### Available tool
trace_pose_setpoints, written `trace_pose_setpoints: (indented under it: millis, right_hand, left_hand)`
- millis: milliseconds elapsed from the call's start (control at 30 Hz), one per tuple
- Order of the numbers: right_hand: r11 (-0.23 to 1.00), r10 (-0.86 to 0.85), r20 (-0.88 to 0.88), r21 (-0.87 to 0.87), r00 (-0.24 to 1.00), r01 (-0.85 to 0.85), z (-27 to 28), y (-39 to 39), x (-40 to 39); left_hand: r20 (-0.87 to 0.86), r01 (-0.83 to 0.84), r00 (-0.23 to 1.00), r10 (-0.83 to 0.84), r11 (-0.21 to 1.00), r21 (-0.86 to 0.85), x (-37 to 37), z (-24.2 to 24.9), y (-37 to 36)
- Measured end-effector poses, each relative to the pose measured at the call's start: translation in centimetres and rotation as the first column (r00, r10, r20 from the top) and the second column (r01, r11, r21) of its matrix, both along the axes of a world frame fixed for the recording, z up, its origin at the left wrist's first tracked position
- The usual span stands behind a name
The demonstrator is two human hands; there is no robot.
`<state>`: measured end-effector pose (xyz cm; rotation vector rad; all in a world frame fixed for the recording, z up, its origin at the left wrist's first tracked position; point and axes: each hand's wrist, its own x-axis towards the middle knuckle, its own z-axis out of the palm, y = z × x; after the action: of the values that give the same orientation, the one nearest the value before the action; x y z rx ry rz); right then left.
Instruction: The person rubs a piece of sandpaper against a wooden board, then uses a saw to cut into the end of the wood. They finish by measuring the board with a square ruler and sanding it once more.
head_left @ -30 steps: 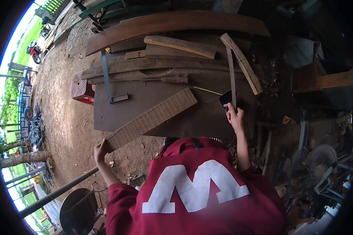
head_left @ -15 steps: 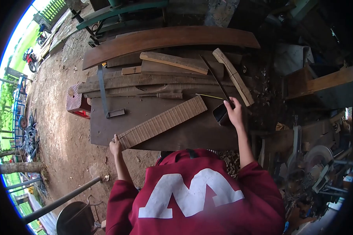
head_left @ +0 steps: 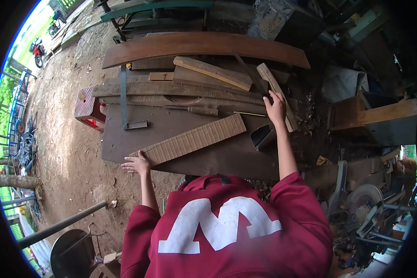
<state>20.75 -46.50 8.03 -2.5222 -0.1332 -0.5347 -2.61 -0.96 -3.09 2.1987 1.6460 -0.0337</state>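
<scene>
My left hand (head_left: 137, 163) has its fingers spread and touches the near left end of a ribbed brown wooden board (head_left: 194, 141), which lies slanted on the dark table (head_left: 167, 120). Farther right, my right hand (head_left: 276, 107) is open, thumb and fingers apart, just below the near end of a long dark blade (head_left: 249, 70) resting among the wood pieces. Under my right forearm sits a black hollow block (head_left: 262, 137). A thin yellow strip (head_left: 252, 114) lies beyond the board's far end. A chisel-like tool (head_left: 194, 110) rests behind the board.
A try square (head_left: 123, 99) lies at the table's left. Rough planks (head_left: 143, 92), a pale wooden bar (head_left: 278, 95) and a long curved board (head_left: 204, 44) cover the back. A red stool (head_left: 89, 109) stands left; wooden boxes (head_left: 389, 111) and machine parts (head_left: 366, 197) are at right.
My right hand has moved away from me and let go of the dark blade, which now lies farther back. My left hand has loosened from its grip on the board's end and spread its fingers.
</scene>
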Motion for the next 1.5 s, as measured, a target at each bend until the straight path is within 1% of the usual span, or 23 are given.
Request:
trace_pose_setpoints:
  millis: [33,67,100,167,200,233,300,367,433,467,567,733,867,967,1033,1133,1167,1233,1267,1333,1367,1467,1500]
  right_hand:
    - [1.000,-0.002,-0.008,-0.006,1.000,0.002,1.5,0.3,-1.5]
    - [0.977,0.181,-0.224,0.156,0.958,-0.147,3.2,0.6,-3.4]
    - [0.907,0.374,-0.398,0.344,0.838,-0.242,4.1,0.6,-5.2]
    - [0.869,0.476,-0.370,0.055,0.798,-0.492,2.6,-0.8,-7.7]
    - [0.866,0.440,-0.408,-0.045,0.800,-0.499,3.3,-0.9,-9.0]
    - [0.872,0.428,-0.417,-0.045,0.802,-0.488,3.0,-1.5,-10.1]
    - [0.857,0.316,-0.447,-0.244,0.837,-0.453,2.0,-2.8,-11.6]
    - [0.852,0.289,-0.449,-0.282,0.845,-0.441,0.8,-3.8,-12.5]
    - [0.745,0.282,-0.248,-0.552,0.927,-0.374,0.5,-4.0,-13.0]
    - [0.820,0.240,-0.313,-0.442,0.919,-0.365,0.4,-3.9,-13.5]
    - [0.904,0.234,-0.438,-0.229,0.868,-0.360,0.7,-3.1,-14.1]
    - [0.943,0.266,-0.508,-0.039,0.819,-0.330,-1.3,-2.4,-14.5]
    - [0.950,0.251,-0.467,-0.049,0.848,-0.308,-2.5,-2.4,-15.1]
    - [0.947,0.297,-0.465,0.031,0.834,-0.320,-0.8,-2.1,-15.8]
    - [0.945,0.324,-0.362,0.094,0.874,-0.312,0.2,-2.1,-16.4]
    - [0.950,0.299,-0.313,0.007,0.901,-0.313,1.6,-2.6,-16.9]
    - [0.951,0.296,-0.315,0.007,0.902,-0.310,1.5,-2.9,-17.1]
    - [0.975,0.188,-0.503,0.197,0.843,-0.100,0.7,-3.6,-17.6]
    - [0.976,0.183,-0.502,0.195,0.845,-0.095,-0.4,-4.1,-18.1]
    - [0.986,0.122,-0.325,-0.068,0.938,-0.152,-2.0,-4.3,-19.0]
    - [0.985,0.087,-0.403,-0.101,0.911,-0.139,-1.8,-4.1,-19.3]
    - [0.994,0.082,-0.401,-0.033,0.912,-0.104,-0.5,-1.9,-19.3]
    - [0.989,0.147,-0.322,0.043,0.935,-0.140,0.5,-1.0,-19.0]
  left_hand:
    - [0.020,0.012,1.000,-0.013,1.000,0.018,0.0,0.1,-0.1]
    - [0.004,0.008,1.000,-0.008,1.000,0.010,0.0,0.2,-0.2]
    - [-0.009,0.015,1.000,-0.015,1.000,0.005,0.0,0.1,-0.1]
    - [0.018,0.015,1.000,-0.016,0.999,0.031,-0.1,-0.1,0.0]
    - [-0.001,0.016,1.000,-0.016,0.999,0.045,0.0,0.0,-0.1]
    - [-0.009,0.029,1.000,-0.029,0.999,0.040,-0.1,-0.2,-0.1]
    - [0.013,0.014,1.000,-0.014,1.000,0.026,0.0,-0.1,0.1]
    - [0.006,0.025,1.000,-0.025,0.999,0.031,0.1,0.1,0.1]
    - [-0.017,0.007,1.000,-0.007,1.000,-0.002,0.2,0.5,0.1]
    - [-0.018,0.006,1.000,-0.006,1.000,0.000,0.2,0.4,0.1]
    - [0.003,0.015,1.000,-0.015,1.000,0.017,-0.1,0.1,0.2]
    - [0.010,0.011,1.000,-0.011,1.000,0.000,0.2,1.2,-0.2]
    - [-0.002,0.014,1.000,-0.014,1.000,0.020,0.1,1.2,-0.2]
    - [0.016,0.024,1.000,-0.025,0.999,0.031,0.0,1.0,-0.3]
    - [0.019,0.021,1.000,-0.021,0.999,0.033,0.0,1.0,-0.2]
    - [0.028,0.034,0.999,-0.035,0.998,0.047,-0.1,1.0,-0.2]
    - [0.027,0.038,0.999,-0.039,0.998,0.045,-0.1,1.1,-0.2]
    - [0.024,0.032,0.999,-0.033,0.998,0.054,-0.2,1.0,-0.2]
    - [0.026,0.037,0.999,-0.038,0.998,0.052,-0.2,1.0,-0.3]
    - [0.016,0.038,0.999,-0.039,0.997,0.070,-0.2,0.9,-0.2]
    - [0.028,0.029,0.999,-0.031,0.997,0.078,0.1,0.9,-0.1]
    - [0.029,0.044,0.999,-0.046,0.996,0.082,-0.3,1.1,-0.4]
    - [0.024,0.038,0.999,-0.040,0.996,0.086,-0.4,1.3,-0.5]
